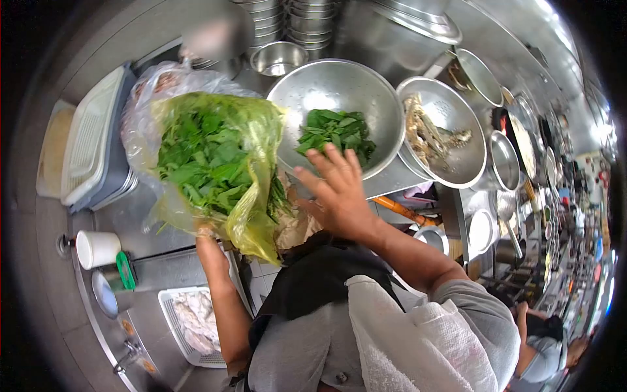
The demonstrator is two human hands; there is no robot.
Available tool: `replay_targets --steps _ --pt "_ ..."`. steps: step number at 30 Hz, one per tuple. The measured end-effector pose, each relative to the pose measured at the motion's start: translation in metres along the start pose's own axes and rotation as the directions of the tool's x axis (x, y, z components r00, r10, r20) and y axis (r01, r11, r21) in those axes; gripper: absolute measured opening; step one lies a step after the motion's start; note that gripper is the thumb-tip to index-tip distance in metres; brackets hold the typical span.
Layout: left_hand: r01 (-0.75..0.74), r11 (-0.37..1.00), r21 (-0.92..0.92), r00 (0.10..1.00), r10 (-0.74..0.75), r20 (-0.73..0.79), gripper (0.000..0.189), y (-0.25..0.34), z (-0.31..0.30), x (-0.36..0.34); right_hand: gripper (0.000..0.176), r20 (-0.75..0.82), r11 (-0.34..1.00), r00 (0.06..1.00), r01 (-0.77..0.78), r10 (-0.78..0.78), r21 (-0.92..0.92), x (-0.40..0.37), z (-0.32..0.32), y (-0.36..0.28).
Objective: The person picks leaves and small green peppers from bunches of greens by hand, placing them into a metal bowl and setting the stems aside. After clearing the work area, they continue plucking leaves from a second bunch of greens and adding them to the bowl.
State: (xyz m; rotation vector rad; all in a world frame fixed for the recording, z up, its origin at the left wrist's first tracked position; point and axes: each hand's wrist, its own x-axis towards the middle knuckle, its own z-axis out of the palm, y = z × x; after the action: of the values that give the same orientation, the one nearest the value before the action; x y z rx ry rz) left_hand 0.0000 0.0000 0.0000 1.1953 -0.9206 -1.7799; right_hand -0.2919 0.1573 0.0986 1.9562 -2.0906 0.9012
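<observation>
A translucent yellow plastic bag (258,228) full of leafy greens (202,157) leans open on the counter to the left. At its lower edge my left hand (205,228) grips the plastic, with its fingers mostly hidden. My right hand (338,196) has its fingers spread, palm down, over the near rim of a large steel bowl (294,88). A small heap of picked leaves (336,130) lies in that bowl, just beyond my fingertips. Brown paper (297,225) shows between the bag and my right wrist.
Right of the bowl stands a steel colander (444,98) holding brownish food pieces. Stacked steel bowls (310,26) rise at the back. A white basket of pale raw pieces (186,353) sits in the sink area at lower left. Another person (545,353) is at far right.
</observation>
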Motion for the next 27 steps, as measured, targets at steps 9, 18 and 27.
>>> replay_targets --steps 9,18,27 --pt "-0.504 0.582 0.638 0.839 0.504 0.203 0.083 -0.03 0.083 0.015 0.027 0.203 0.953 0.971 -0.062 0.127 -0.297 -0.013 0.003 0.071" --pt "-0.516 0.821 0.243 0.851 0.523 0.041 0.073 0.043 0.091 -0.004 0.043 0.032 1.0 0.999 0.012 -0.012 -0.007 -0.021 -0.003 0.05" --pt "-0.45 0.87 -0.201 0.89 0.455 -0.024 0.066 0.105 0.015 -0.029 0.033 0.074 0.994 0.997 0.035 -0.028 -0.104 -0.011 0.008 0.061"
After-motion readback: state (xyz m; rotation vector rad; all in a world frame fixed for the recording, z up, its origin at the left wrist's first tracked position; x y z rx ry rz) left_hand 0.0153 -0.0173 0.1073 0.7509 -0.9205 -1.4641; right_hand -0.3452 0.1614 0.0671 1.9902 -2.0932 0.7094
